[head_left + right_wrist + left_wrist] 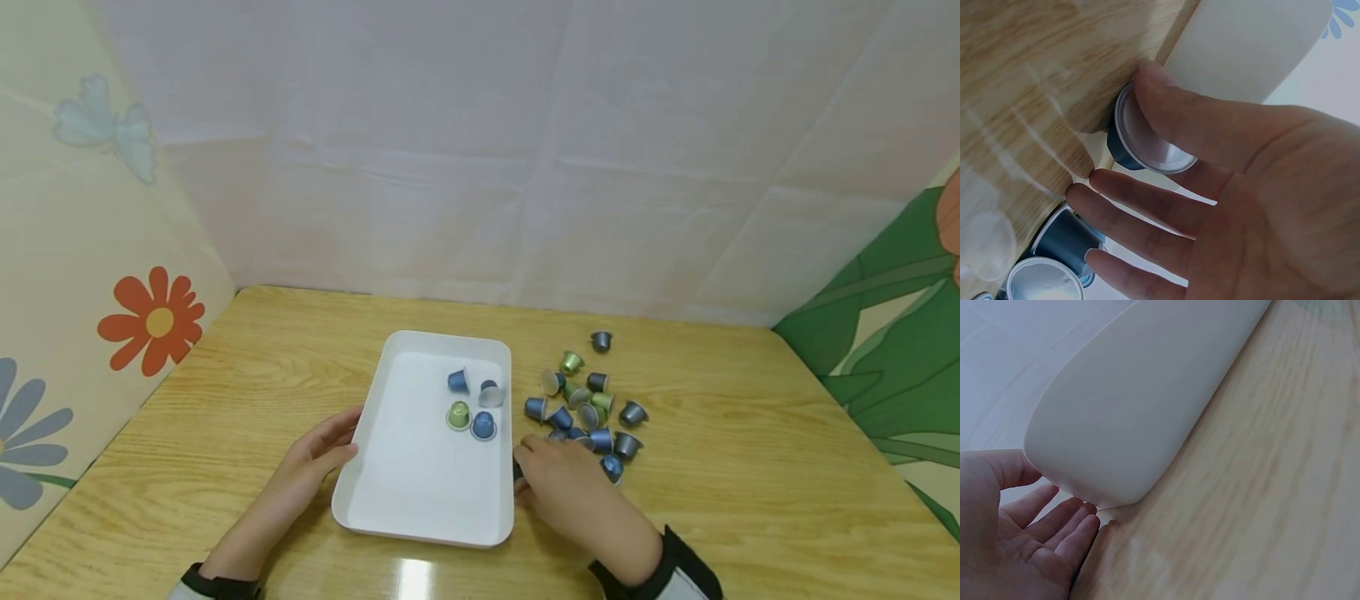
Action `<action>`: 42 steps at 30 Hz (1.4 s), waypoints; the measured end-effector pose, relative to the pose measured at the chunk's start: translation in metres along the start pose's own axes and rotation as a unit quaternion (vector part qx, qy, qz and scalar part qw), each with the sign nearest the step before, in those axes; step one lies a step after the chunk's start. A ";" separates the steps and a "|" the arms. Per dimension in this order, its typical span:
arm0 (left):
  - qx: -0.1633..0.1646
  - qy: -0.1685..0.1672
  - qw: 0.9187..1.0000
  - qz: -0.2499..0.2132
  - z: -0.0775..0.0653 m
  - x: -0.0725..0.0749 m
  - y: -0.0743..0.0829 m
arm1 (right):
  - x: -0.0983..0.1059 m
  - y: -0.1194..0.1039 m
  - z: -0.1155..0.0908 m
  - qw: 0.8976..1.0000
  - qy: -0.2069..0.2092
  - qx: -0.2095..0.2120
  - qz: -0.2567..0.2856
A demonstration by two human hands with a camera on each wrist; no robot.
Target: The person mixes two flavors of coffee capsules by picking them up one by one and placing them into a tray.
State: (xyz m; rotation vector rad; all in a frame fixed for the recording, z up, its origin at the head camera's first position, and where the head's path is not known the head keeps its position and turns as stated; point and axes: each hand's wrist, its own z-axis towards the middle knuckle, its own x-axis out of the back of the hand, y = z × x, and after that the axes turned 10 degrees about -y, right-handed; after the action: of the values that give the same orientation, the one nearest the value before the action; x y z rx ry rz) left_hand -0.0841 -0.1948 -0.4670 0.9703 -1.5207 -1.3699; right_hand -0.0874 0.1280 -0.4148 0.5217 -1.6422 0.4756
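A white tray (423,492) stands on the table. My left hand (318,454) holds its left side, with the thumb at the rim and the fingers against the outer wall (1110,406). Close by the tray's right side, my right hand (570,492) pinches a dark coffee capsule (1154,137). The thumb lies on its foil lid, and the other fingers extend past it. In the tray's right half sit a green capsule (458,416), a blue capsule (483,426), a tipped blue one (457,381) and one with its pale lid showing (491,395).
A loose pile of blue, green and dark grey capsules (602,440) spreads to the right of the tray, partly behind my right hand. One dark capsule (601,341) lies at the far end of the pile. The wooden table (750,467) meets a white cloth (450,208) at the back.
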 end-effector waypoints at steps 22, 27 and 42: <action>0.004 0.010 1.000 0.000 -0.001 -0.001 0.001 | 0.009 0.006 -0.001 0.999 -0.025 -0.016 0.029; 0.003 0.009 1.000 0.002 -0.001 -0.001 0.002 | 0.010 0.009 -0.002 0.997 -0.037 -0.035 0.057; -0.006 0.001 1.000 0.013 -0.002 0.000 0.001 | 0.030 0.023 -0.005 0.996 -0.013 -0.048 0.079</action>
State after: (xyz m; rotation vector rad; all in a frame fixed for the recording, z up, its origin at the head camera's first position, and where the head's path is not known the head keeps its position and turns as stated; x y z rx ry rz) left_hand -0.0823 -0.1950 -0.4656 0.9408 -1.5157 -1.3576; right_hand -0.1003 0.1469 -0.3845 0.3306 -1.7307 0.5050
